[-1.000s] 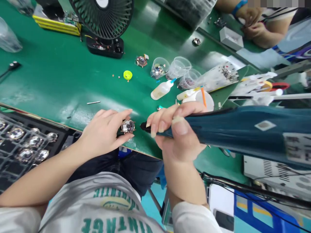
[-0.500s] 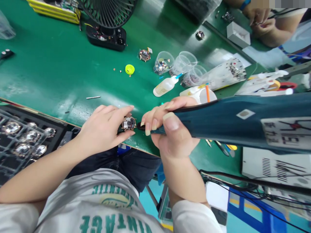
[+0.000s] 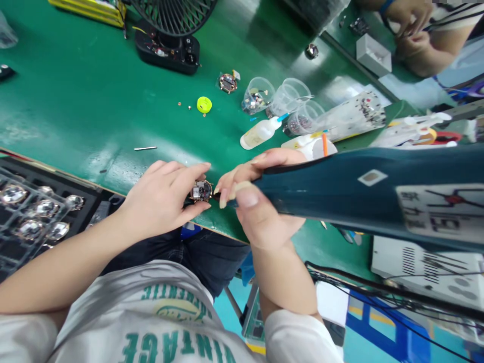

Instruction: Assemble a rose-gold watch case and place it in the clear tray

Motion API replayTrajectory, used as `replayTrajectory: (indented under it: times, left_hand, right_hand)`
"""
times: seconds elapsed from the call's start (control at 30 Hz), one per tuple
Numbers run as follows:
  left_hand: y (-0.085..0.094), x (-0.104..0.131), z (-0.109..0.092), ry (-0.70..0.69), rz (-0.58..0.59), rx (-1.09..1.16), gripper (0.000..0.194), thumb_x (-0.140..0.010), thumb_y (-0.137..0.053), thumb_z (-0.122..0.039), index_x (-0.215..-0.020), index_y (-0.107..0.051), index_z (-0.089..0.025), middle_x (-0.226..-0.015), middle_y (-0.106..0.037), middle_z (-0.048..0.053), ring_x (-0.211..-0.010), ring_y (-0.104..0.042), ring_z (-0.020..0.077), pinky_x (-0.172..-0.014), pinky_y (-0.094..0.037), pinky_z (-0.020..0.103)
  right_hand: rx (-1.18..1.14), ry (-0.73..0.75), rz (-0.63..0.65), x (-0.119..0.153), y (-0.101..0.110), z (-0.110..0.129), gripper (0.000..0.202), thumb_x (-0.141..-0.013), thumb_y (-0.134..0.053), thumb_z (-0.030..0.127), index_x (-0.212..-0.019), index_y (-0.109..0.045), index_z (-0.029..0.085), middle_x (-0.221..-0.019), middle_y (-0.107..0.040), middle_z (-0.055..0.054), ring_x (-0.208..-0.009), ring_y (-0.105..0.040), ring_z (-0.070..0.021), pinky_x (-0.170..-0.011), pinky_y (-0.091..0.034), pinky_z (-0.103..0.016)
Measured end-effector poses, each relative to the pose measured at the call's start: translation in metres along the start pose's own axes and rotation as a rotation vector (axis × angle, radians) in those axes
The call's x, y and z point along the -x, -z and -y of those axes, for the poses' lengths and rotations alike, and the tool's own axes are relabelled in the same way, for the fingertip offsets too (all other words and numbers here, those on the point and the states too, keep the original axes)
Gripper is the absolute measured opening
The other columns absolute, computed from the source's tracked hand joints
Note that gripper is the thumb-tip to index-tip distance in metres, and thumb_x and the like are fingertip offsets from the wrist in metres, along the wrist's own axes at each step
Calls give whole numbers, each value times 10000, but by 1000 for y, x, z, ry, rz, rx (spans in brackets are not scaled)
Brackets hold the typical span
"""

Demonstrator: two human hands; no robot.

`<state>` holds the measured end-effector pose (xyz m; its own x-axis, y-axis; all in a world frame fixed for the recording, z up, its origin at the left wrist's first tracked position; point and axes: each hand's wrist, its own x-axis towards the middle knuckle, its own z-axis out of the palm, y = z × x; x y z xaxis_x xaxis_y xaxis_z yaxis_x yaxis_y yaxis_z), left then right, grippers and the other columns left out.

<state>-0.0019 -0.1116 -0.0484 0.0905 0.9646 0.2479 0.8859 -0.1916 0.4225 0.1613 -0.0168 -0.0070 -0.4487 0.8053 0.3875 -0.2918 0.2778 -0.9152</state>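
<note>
Near the front edge of the green table, my left hand grips a round watch-like part with a rose-gold rim between thumb and fingers. Its open face shows small electronic pieces. My right hand is wrapped round a large dark teal power screwdriver, which lies level and reaches out to the right edge. The tool's dark tip is at the right side of the round part; my fingertips partly hide it, so I cannot tell whether it touches.
A black fan stands at the back. Clear cups, a white bottle and a yellow-green cap lie ahead. A tray of round parts is at left, a grey box at right. Another person's hands are at top right.
The screwdriver and my right hand have shifted slightly left, closer to the round part. My left hand still holds that part. The whole view has moved a little.
</note>
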Motion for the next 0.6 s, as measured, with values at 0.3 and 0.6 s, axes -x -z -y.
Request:
replayTrajectory:
  times: [0.3,0.6]
  left_hand:
    - [0,0,0,34,24,28,552,-1033,-612,-465,-1506,-558,-186,-1211,-798,126,-1109,-740,329,-912,-517,465]
    - [1,0,-1,48,37,25,545,-1047,-592,-489,-1504,-572,-193,-1251,-792,131,-1129,-740,332,-917,-516,470]
  right_hand:
    - [188,-87,-4,3,-1,4,222,-924,-813,382,-995,-612,319,-674,-569,87,-672,-674,-170,-698,-644,-367]
    - [41,-28,-48,-1,0,1,257,-911,-821,369,-1007,-586,330,-646,-557,118,-470,-566,-125,-555,-574,-321]
